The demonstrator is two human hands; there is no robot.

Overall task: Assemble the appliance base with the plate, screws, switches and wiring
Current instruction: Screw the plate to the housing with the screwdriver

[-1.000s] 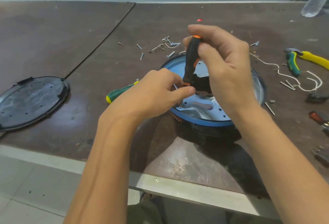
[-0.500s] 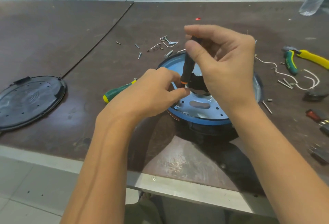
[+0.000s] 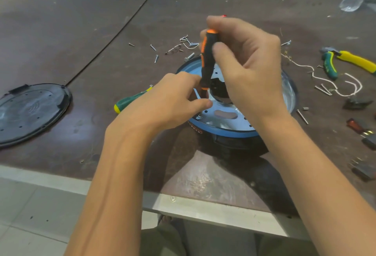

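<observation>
Appliance base (image 3: 234, 134) sat on the table (image 3: 61, 31) near its front edge, metal plate (image 3: 215, 122) uppermost. Right hand (image 3: 250, 68) held the black-and-orange screwdriver (image 3: 207, 60) upright, fingers wrapped round the handle, tip down at the plate's left side, evidently to drive a screw. Left hand (image 3: 168, 103) closed narrowly about the tip, probably steadying it; whether it pinched blade or screw could not be told. Loose screws (image 3: 184, 39) lay beyond, within reach.

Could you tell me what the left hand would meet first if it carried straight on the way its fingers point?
The orange-and-black screwdriver: the left hand points at its lower end, seemingly touching it, just above the metal plate. The right hand lies beyond; depth is unclear.
</observation>
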